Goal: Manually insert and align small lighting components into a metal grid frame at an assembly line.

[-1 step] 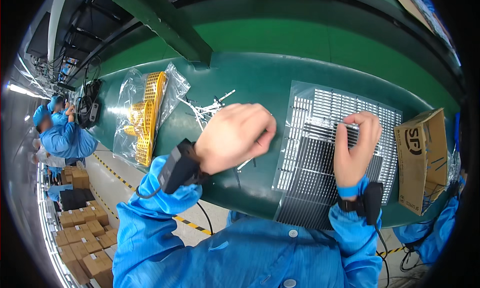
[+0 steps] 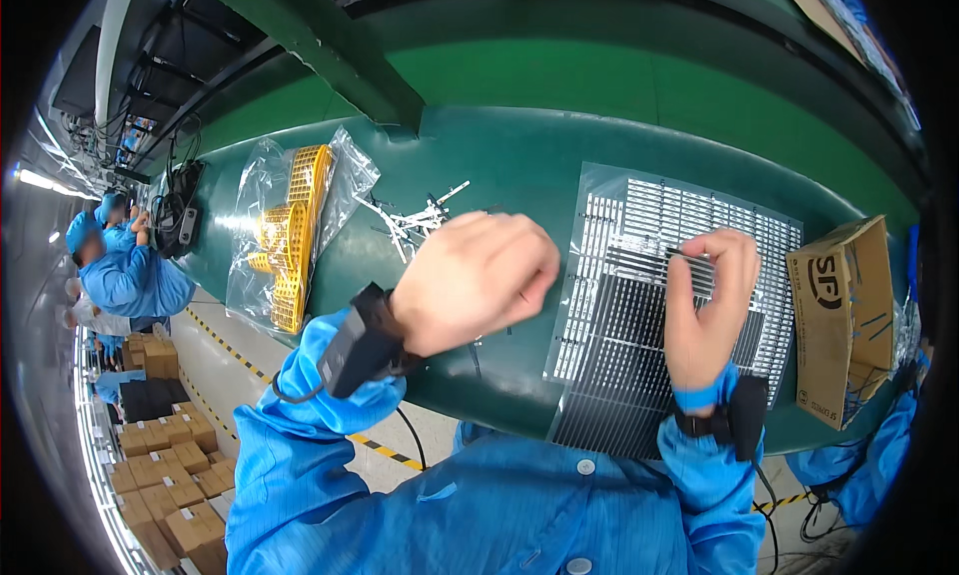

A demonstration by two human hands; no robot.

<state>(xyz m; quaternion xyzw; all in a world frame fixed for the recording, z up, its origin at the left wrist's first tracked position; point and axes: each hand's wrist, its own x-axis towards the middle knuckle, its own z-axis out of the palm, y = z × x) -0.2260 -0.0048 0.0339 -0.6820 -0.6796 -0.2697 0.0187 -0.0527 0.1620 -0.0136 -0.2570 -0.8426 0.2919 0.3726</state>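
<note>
My right hand (image 2: 711,300) is over a clear sheet (image 2: 594,320) covered in rows of thin black and white strips. Its thumb and forefinger pinch what looks like a thin dark strip (image 2: 673,251), with only a short end showing. To the left, my left hand (image 2: 478,283) hovers above the table with its fingers curled in. Whatever it may hold is hidden by the fingers. Just beyond that hand lies a loose heap of narrow black and white strips (image 2: 402,225), partly covered by it. I wear a black device on each wrist.
Yellow perforated plastic parts (image 2: 300,215) lie in a clear bag at the left of the green table (image 2: 499,155). An open cardboard box (image 2: 824,325) stands to the right. A green post (image 2: 330,50) rises at the back. Two people (image 2: 130,265) sit farther left.
My left hand has shifted slightly to the right. My right hand has barely moved, and a dark strip end now shows more plainly at its fingertips.
</note>
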